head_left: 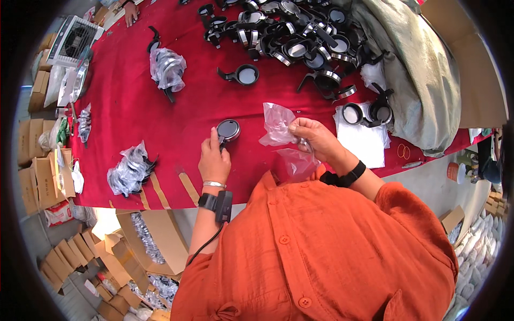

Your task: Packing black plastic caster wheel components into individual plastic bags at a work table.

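One red-covered table (128, 115) spreads under everything here, and the heap (300, 37) of round black pieces with silver rims and handles sits at its far side, too tangled for me to count. Just right of the heap lies one grey-green sack (420, 80), and farther right stands one open cardboard box (474, 80). Three bundles in clear plastic lie left of the heap: one bundle (168, 69) fairly near it, a second (130, 170) farther off and closer to the wearer, and a third (84, 124), the smallest, farthest left. One stack of white paper (361, 142) lies on the heap's near side, toward the right, with two round pieces (381, 113) at its upper edge. The wearer's two hands are both nearer than the heap: the left hand (214, 160) closes round the handle of one round piece (228, 130), forefinger stretched out, while the right hand (316, 138) pinches thin clear plastic (278, 125); whether that is one bag or two I cannot tell. One more person's hand (130, 15) rests far left of the heap. One single piece (246, 74) lies just below the heap, and two yellow bands (403, 151) lie below it to the right.
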Available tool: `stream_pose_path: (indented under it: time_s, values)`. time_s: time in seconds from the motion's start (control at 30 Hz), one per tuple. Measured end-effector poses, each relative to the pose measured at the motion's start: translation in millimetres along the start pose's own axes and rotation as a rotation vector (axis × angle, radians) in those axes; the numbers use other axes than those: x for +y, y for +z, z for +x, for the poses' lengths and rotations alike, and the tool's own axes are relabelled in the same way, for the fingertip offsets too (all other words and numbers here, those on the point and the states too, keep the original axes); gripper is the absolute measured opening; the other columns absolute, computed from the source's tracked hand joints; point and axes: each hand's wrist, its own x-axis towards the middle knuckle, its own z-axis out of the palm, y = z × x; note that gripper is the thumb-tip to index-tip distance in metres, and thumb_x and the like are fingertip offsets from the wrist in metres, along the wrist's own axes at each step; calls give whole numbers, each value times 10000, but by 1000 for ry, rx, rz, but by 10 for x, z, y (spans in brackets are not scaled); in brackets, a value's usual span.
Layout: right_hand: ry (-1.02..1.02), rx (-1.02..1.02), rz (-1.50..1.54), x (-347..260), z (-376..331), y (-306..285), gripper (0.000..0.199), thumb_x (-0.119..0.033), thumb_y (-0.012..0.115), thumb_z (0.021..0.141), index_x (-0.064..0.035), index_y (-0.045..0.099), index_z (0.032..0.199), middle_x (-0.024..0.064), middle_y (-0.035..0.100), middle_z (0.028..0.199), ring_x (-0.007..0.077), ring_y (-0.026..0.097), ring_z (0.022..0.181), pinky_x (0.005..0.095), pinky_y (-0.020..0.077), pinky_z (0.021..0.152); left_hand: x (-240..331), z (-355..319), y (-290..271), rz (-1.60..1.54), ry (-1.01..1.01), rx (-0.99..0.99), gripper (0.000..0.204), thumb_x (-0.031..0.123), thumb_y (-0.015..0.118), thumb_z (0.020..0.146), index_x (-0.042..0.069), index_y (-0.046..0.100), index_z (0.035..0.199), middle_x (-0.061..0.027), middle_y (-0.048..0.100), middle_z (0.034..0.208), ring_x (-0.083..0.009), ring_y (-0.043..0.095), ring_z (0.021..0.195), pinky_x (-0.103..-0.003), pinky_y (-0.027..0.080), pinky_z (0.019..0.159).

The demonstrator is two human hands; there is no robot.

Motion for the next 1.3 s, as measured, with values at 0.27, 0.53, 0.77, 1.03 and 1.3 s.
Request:
stream_pose_path:
  time_s: [0.27, 0.53, 0.77, 1.03, 1.3]
  values:
    - [-19, -37, 99, -68, 85, 271, 108, -171, 547, 903, -105, 534, 818, -38, 498, 674, 27, 398, 494, 167, 311, 427, -369, 252, 111, -58, 108, 80, 373, 90, 612, 789, 1, 495, 1132, -167, 542, 1037, -272, 585, 918, -375, 524, 679]
    - [-40, -72, 284, -37, 222, 267, 97, -178, 551, 904, -96, 548, 852, -22, 524, 697, 22, 379, 466, 162, 302, 414, 230, 218, -562, -1487, -68, -655, 363, -18, 561, 801, -5, 523, 1162, -122, 495, 1246, -162, 623, 739, -233, 525, 554]
    - [-71, 6, 100, -52, 238, 248, 91, -173, 581, 875, -87, 560, 854, -18, 558, 727, 35, 425, 505, 174, 317, 421, 283, 364, -436, -1254, -26, -495, 308, -21, 561, 807, -32, 537, 1114, -87, 509, 1049, -143, 612, 741, -249, 540, 609]
    - [-320, -125, -257, 52, 118, 561, 106, -157, 593, 848, -51, 591, 862, -21, 567, 722, 47, 506, 699, 207, 417, 605, 503, 274, -362, -1202, -105, -259, 320, -30, 537, 832, 9, 492, 1146, -76, 541, 1001, -116, 584, 723, -246, 554, 566]
    - [100, -363, -333, -47, 56, 776, 90, -119, 586, 848, -44, 596, 897, -2, 535, 688, 74, 493, 663, 251, 427, 602, 372, 360, -98, -1663, -463, -265, 171, -1, 554, 846, 36, 530, 1012, -29, 584, 929, -106, 590, 758, -238, 514, 624]
